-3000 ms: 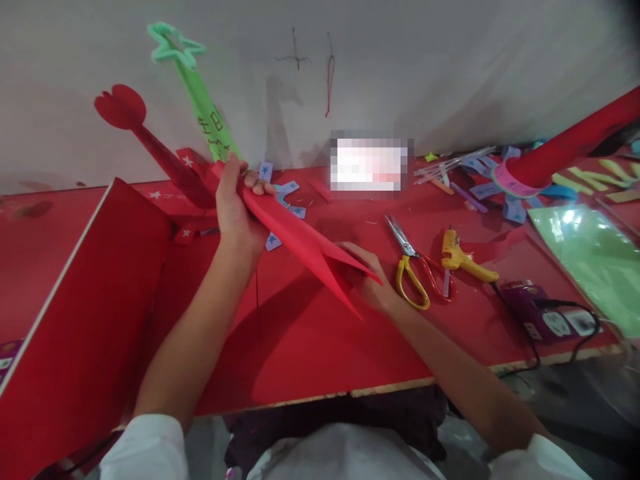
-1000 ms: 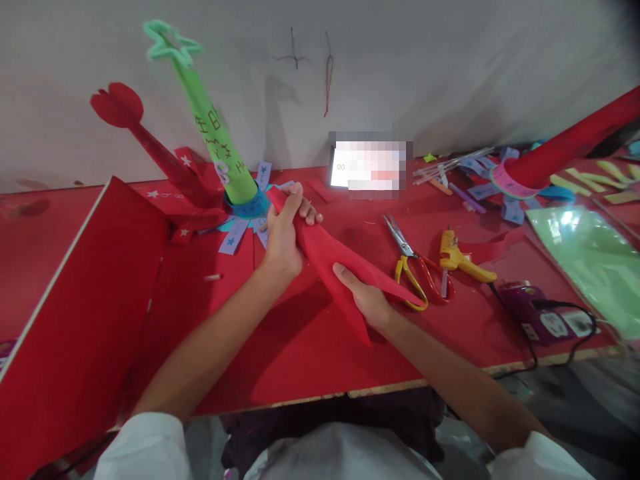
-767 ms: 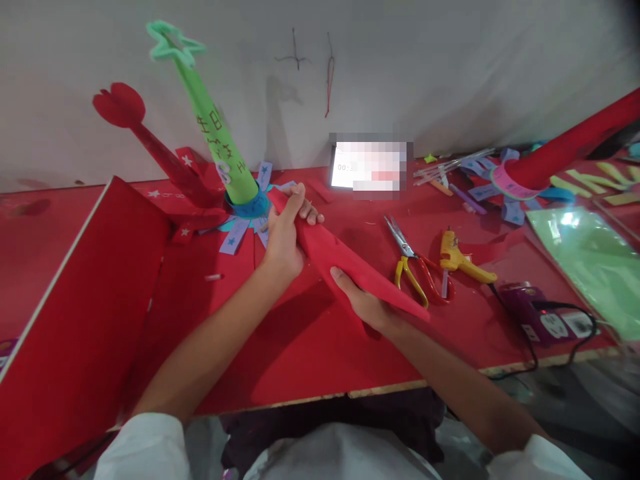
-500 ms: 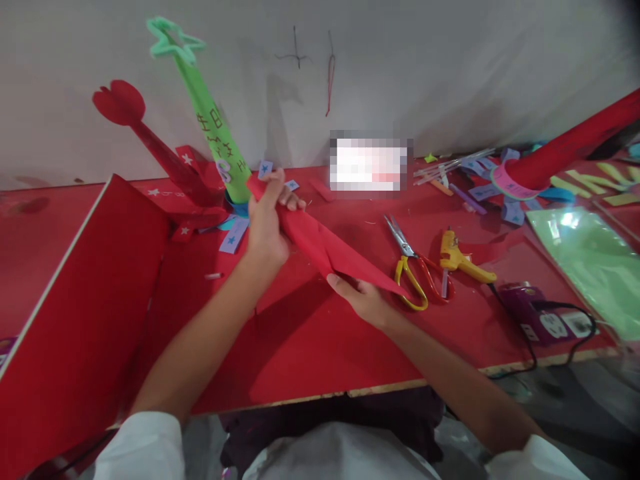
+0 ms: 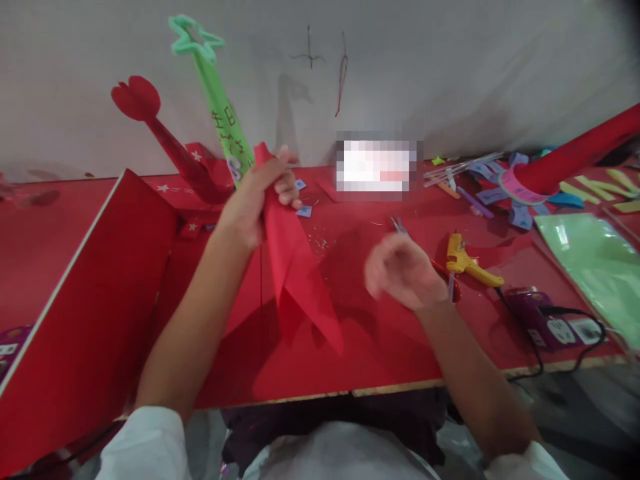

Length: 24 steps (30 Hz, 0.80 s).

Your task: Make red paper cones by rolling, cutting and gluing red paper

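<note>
My left hand [image 5: 255, 197] is closed around the upper end of a rolled sheet of red paper [image 5: 303, 263]. The roll hangs slanting down over the table, flaring to a loose pointed flap at its lower end. My right hand [image 5: 405, 270], curled and smeared by motion, is apart from the paper; no object shows in it. Behind that hand lie the scissors [image 5: 399, 225], with blade tips and part of a red handle in sight. A yellow hot glue gun [image 5: 463, 259] rests just right of the scissors.
A green paper tube [image 5: 215, 87] with a star top and a red paper flower [image 5: 165, 133] stand at the left, behind a red panel [image 5: 95, 287]. To the right are a purple power strip [image 5: 535, 320], a green plastic-wrapped pack [image 5: 590, 267] and a red tube [image 5: 575, 157].
My right hand has let go of the red paper and moved right, over the scissors. My left hand keeps its grip; the roll has swung to a steeper angle. The view has shifted slightly.
</note>
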Each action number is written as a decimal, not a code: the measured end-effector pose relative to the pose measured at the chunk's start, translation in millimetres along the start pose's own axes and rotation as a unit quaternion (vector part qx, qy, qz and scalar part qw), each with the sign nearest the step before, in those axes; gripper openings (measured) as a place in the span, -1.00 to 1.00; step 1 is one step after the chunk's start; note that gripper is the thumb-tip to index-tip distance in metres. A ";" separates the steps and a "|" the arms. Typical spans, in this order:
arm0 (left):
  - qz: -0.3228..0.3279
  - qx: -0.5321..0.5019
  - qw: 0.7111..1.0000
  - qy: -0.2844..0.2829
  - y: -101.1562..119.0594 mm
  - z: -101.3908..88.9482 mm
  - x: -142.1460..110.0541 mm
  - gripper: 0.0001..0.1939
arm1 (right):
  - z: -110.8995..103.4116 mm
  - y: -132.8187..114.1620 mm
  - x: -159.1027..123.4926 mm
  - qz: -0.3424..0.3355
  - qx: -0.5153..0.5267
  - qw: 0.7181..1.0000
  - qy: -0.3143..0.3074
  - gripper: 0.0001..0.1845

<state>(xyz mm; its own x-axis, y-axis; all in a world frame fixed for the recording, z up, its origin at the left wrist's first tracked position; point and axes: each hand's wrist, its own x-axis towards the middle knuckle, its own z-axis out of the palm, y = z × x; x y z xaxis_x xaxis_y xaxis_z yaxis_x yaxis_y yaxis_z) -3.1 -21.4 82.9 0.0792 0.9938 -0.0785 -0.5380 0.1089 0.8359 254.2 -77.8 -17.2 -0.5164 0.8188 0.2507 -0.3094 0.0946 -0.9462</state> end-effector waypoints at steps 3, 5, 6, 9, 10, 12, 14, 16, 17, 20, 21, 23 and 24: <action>0.041 0.009 0.999 0.011 -34.6 9.9 0.7 -0.79 | 20.3 7.9 8.0 0.044 -0.002 0.997 0.069 -0.13; 0.055 0.014 0.998 0.018 -53.0 16.1 -1.0 -0.76 | 35.3 10.0 13.5 0.076 -0.016 0.996 0.038 -0.05; 0.049 0.018 0.998 0.019 -59.5 19.0 -2.5 -0.72 | 42.0 10.4 15.1 0.082 -0.030 0.996 0.035 -0.02; 0.037 0.034 0.999 0.013 -68.9 26.1 -6.7 -0.61 | 57.1 10.4 14.5 0.092 -0.105 0.988 0.068 -0.09; 0.033 0.040 0.999 0.007 -69.8 27.4 -7.4 -0.59 | 60.0 10.0 13.3 0.095 -0.127 0.984 0.082 -0.16; 0.025 0.050 0.998 0.001 -70.5 28.3 -7.4 -0.57 | 62.7 8.8 10.9 0.100 -0.147 0.979 0.097 -0.29; 0.028 0.063 0.998 0.007 -71.5 28.0 -6.9 -0.58 | 61.8 7.4 9.3 0.109 -0.131 0.981 0.095 -0.36; 0.044 0.086 0.995 0.018 -73.6 28.8 -7.7 -0.60 | 59.9 6.1 8.6 0.122 -0.091 0.985 0.076 -0.33; 0.057 0.101 0.993 0.022 -74.8 30.2 -9.0 -0.61 | 59.5 5.7 8.6 0.127 -0.067 0.987 0.065 -0.28; 0.094 0.143 0.985 0.020 -77.6 38.6 -16.1 -0.64 | 62.6 4.8 9.2 0.125 -0.022 0.989 0.073 -0.15; 0.098 0.148 0.984 0.019 -77.8 42.1 -18.7 -0.64 | 64.7 4.3 9.5 0.123 -0.018 0.988 0.088 -0.15; 0.090 0.156 0.984 0.013 -76.6 48.0 -22.8 -0.64 | 68.4 2.3 9.7 0.126 -0.015 0.985 0.116 -0.21; 0.084 0.157 0.984 0.006 -75.1 50.0 -24.1 -0.64 | 69.2 0.8 9.4 0.132 -0.008 0.983 0.124 -0.25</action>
<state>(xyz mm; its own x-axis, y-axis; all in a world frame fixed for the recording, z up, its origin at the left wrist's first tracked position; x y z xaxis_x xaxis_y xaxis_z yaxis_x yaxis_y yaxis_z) 77.4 -54.8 49.2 -0.0005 0.9976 0.0698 -0.2572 -0.0676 0.9640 193.9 -109.2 -1.5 -0.3655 0.9289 -0.0589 -0.1768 -0.1314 -0.9754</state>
